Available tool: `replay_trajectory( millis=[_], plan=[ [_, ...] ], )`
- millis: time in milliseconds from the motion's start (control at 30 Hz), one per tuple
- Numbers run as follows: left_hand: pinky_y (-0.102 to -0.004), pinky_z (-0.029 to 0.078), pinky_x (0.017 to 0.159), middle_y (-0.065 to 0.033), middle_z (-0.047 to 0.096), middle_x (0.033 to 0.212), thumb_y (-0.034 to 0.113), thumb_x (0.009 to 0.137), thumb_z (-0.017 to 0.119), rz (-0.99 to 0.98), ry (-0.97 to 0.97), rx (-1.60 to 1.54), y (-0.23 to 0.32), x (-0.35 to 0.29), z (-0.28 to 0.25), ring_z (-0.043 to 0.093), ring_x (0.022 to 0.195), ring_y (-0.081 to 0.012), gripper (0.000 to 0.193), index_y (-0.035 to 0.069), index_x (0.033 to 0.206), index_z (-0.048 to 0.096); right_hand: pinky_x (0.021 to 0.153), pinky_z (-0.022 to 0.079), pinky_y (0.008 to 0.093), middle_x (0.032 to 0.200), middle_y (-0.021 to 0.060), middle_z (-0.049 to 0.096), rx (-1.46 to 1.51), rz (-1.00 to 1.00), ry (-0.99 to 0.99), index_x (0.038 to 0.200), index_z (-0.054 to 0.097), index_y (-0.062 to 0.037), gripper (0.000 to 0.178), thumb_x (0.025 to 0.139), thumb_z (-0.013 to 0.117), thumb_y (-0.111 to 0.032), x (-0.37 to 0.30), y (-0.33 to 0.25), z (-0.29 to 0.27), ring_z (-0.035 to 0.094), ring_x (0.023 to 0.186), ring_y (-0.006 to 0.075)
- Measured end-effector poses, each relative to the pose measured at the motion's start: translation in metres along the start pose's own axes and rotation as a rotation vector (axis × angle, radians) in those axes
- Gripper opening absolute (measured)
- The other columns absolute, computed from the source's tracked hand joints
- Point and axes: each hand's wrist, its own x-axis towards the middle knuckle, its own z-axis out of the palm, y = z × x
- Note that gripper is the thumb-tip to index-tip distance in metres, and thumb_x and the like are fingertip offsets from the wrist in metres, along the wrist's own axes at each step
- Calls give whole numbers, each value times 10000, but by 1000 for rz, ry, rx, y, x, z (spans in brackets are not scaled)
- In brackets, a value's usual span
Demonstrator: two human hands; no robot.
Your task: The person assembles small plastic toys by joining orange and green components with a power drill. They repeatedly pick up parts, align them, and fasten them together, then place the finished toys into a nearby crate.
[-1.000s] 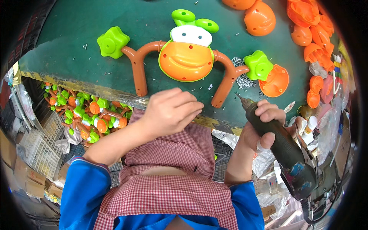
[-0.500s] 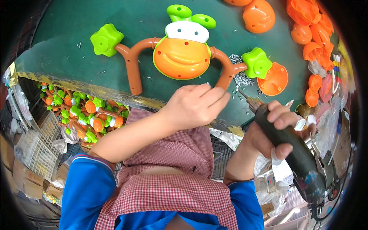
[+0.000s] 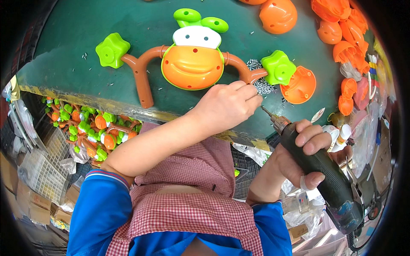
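A black electric screwdriver [image 3: 322, 170] is gripped in my right hand [image 3: 294, 155], its bit pointing up and left. My left hand [image 3: 230, 104] is closed in a pinch just beside the bit's tip; whatever lies between its fingertips is hidden. Beyond the left hand, a toy monkey face [image 3: 193, 67] in orange, white and green lies on the bench. Brown branch-like arms [image 3: 143, 81] extend from both sides, each ending in a green star-shaped knob [image 3: 112, 50]. The left hand overlaps the lower end of the right branch. Small silver screws [image 3: 265, 88] lie piled near the right knob.
The green bench [image 3: 85, 81] has a worn yellow-black front edge. An orange shell [image 3: 300, 85] lies open side up near the screws. More orange parts [image 3: 279, 17] sit at the far right. Similar assembled toys [image 3: 94, 128] fill the space below the bench's left front. A cord [image 3: 356, 247] trails from the screwdriver.
My left hand has moved right relative to the toy, bringing its fingertips close to the screwdriver bit. The whole bench scene has shifted slightly left in view.
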Motion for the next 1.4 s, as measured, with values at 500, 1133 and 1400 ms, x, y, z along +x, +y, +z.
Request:
replay_trajectory(
  millis=[500, 1133, 1400],
  plan=[
    [-285, 498, 653, -7, 567, 820, 141, 658, 678, 104, -68, 75, 6, 5, -24, 574, 768, -173, 208, 87, 850, 622, 767, 414, 396, 872, 64, 533, 193, 133, -260, 1434, 323, -203, 793, 804, 633, -571, 13, -2, -2, 515, 774, 201],
    [-260, 472, 591, -1, 468, 735, 120, 614, 620, 96, 116, 59, 4, -11, -32, 506, 698, -148, 128, 89, 720, 558, 926, 277, 514, 954, 42, 531, 292, 327, -292, 1288, 456, -110, 898, 577, 802, -536, 40, -64, 15, 490, 886, 219],
    [-337, 467, 740, -51, 544, 890, 250, 614, 708, -32, 273, 33, -15, -18, -77, 539, 879, -230, 355, 56, 887, 591, 694, 369, 321, 793, -19, 546, 241, 97, -338, 1326, 461, -97, 783, 709, 737, -492, 42, -17, 56, 494, 691, 122]
  ],
)
